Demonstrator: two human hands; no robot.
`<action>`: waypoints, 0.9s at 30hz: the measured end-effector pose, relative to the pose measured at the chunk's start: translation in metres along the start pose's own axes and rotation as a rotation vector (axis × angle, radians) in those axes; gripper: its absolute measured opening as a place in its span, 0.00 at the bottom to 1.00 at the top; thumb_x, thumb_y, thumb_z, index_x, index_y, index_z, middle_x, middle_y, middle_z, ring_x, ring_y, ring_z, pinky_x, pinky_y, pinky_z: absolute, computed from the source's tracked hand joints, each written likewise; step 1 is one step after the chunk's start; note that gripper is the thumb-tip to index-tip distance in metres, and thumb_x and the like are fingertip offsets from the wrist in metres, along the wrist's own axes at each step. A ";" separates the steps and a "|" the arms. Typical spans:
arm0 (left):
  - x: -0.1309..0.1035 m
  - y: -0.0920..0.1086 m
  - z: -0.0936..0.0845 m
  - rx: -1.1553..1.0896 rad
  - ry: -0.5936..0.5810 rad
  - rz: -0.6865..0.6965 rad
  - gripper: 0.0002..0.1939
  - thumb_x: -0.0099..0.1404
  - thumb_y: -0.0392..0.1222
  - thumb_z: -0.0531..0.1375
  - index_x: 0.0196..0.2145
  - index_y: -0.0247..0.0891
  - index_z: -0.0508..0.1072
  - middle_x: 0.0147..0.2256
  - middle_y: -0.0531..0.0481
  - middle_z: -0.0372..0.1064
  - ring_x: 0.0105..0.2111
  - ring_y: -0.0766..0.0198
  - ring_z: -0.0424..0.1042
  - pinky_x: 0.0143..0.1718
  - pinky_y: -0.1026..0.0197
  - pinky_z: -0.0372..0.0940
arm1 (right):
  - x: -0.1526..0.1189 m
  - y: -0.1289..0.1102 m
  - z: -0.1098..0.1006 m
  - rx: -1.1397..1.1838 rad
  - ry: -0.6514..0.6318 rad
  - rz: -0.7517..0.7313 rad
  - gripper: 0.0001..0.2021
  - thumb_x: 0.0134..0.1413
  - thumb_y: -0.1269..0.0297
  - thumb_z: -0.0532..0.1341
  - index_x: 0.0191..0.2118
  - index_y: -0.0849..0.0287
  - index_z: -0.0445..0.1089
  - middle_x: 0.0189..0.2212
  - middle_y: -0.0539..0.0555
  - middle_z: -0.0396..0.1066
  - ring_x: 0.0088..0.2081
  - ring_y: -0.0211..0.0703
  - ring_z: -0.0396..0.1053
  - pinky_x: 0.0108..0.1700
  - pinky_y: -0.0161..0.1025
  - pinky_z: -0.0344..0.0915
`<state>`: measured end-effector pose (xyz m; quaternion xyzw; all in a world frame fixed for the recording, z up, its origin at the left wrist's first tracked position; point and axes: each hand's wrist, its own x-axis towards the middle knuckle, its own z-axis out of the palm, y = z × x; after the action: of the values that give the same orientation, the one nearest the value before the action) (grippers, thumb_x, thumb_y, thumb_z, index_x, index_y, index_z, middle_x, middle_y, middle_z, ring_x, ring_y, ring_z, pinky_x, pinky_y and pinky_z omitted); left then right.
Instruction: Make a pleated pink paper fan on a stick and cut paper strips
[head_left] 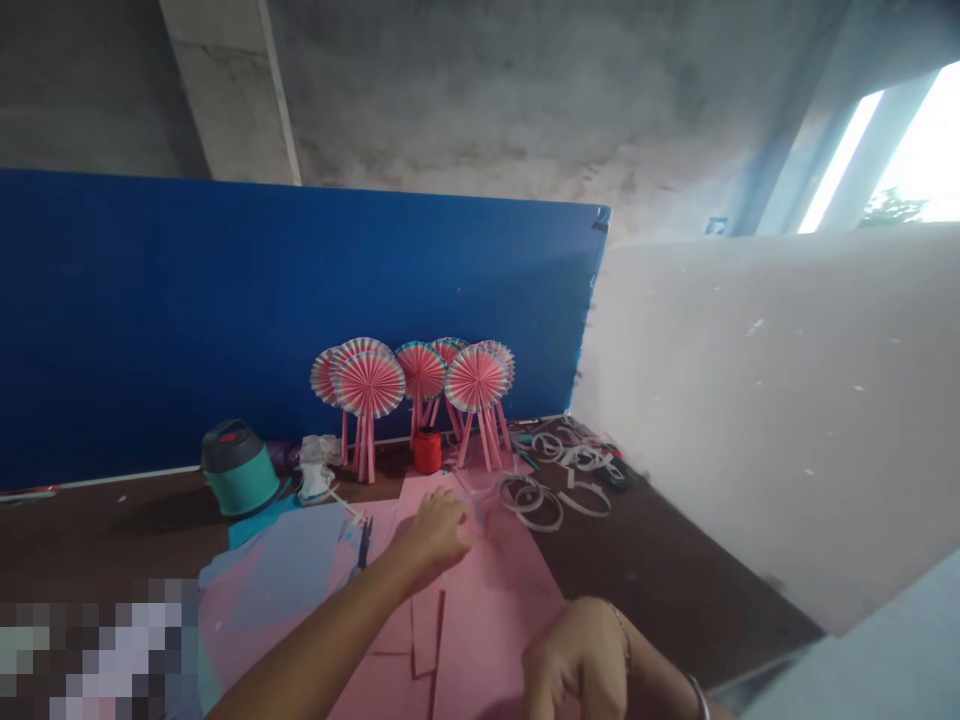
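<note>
My left hand (439, 530) reaches forward, palm down, over the long pink paper sheets (491, 590), its fingers loosely bent and the thumb apart. Nothing shows in it. My right hand (581, 660) is low at the front right, above the paper's near part; its fingers bend downward and closed, the tips cut off by the lower edge. What they hold, if anything, is hidden. Dark-handled scissors (365, 543) lie on paper left of my left hand. Just beyond that hand stands a small red container (427, 451).
Pink pleated paper fans (367, 385) on paper sticks stand against the blue panel (225, 300). A teal and dark-grey container (240, 470) stands left, near pale blue sheets (289, 560). Loops of white strip (536, 500) lie right. A white wall (750, 400) bounds the right side.
</note>
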<state>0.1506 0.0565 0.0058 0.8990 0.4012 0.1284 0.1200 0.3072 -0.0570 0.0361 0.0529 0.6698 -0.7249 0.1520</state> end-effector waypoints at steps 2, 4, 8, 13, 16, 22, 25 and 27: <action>0.007 0.004 0.001 0.055 -0.004 0.027 0.04 0.54 0.33 0.60 0.30 0.36 0.74 0.36 0.40 0.71 0.44 0.48 0.66 0.46 0.47 0.59 | -0.003 -0.001 -0.002 -0.011 0.053 -0.052 0.25 0.15 0.55 0.77 0.22 0.65 0.69 0.21 0.48 0.68 0.23 0.35 0.66 0.30 0.26 0.64; 0.011 0.006 0.000 0.094 -0.018 0.082 0.07 0.53 0.32 0.59 0.32 0.37 0.75 0.36 0.40 0.71 0.43 0.49 0.67 0.44 0.48 0.59 | -0.007 -0.003 -0.002 -0.024 0.076 -0.089 0.25 0.16 0.55 0.77 0.23 0.64 0.69 0.22 0.48 0.68 0.24 0.34 0.66 0.32 0.26 0.65; 0.016 0.008 -0.003 0.128 -0.067 0.299 0.14 0.56 0.34 0.58 0.42 0.40 0.74 0.42 0.43 0.71 0.45 0.53 0.66 0.44 0.53 0.58 | -0.012 -0.008 -0.003 -0.041 0.077 -0.082 0.25 0.17 0.55 0.77 0.24 0.64 0.69 0.22 0.48 0.68 0.24 0.35 0.67 0.32 0.26 0.65; 0.025 0.020 0.007 0.127 -0.143 0.516 0.07 0.59 0.31 0.57 0.28 0.37 0.74 0.34 0.43 0.72 0.43 0.55 0.67 0.46 0.54 0.59 | -0.011 -0.006 -0.010 -0.069 0.064 -0.170 0.25 0.21 0.55 0.77 0.26 0.66 0.70 0.24 0.52 0.70 0.26 0.37 0.69 0.34 0.27 0.65; 0.033 0.025 0.015 0.081 -0.130 0.520 0.10 0.57 0.26 0.56 0.23 0.37 0.71 0.30 0.45 0.73 0.41 0.57 0.69 0.45 0.55 0.60 | -0.009 0.001 -0.016 -0.096 0.006 -0.269 0.24 0.24 0.58 0.77 0.28 0.67 0.71 0.24 0.53 0.71 0.25 0.38 0.70 0.32 0.26 0.66; 0.057 0.003 -0.009 -0.159 0.083 0.262 0.06 0.53 0.29 0.59 0.22 0.36 0.70 0.25 0.47 0.73 0.29 0.59 0.74 0.31 0.61 0.65 | -0.021 0.012 -0.015 -0.158 0.017 -0.332 0.22 0.31 0.53 0.75 0.27 0.65 0.70 0.23 0.53 0.70 0.24 0.36 0.70 0.31 0.25 0.65; 0.068 -0.022 -0.037 -0.336 0.245 0.095 0.07 0.61 0.34 0.54 0.29 0.35 0.71 0.23 0.49 0.73 0.22 0.64 0.73 0.25 0.65 0.64 | -0.031 0.012 -0.009 -0.156 0.083 -0.378 0.21 0.35 0.52 0.73 0.27 0.66 0.70 0.23 0.53 0.71 0.25 0.36 0.71 0.32 0.25 0.65; 0.072 -0.039 -0.054 -0.424 0.365 0.006 0.10 0.64 0.37 0.51 0.32 0.33 0.72 0.25 0.47 0.75 0.24 0.64 0.75 0.27 0.65 0.66 | -0.038 0.008 -0.004 -0.131 0.164 -0.401 0.21 0.36 0.53 0.73 0.27 0.67 0.70 0.23 0.53 0.70 0.25 0.36 0.71 0.32 0.26 0.66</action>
<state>0.1522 0.1416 0.0542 0.8169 0.3779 0.3695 0.2308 0.3448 -0.0474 0.0385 -0.0328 0.7227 -0.6888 -0.0471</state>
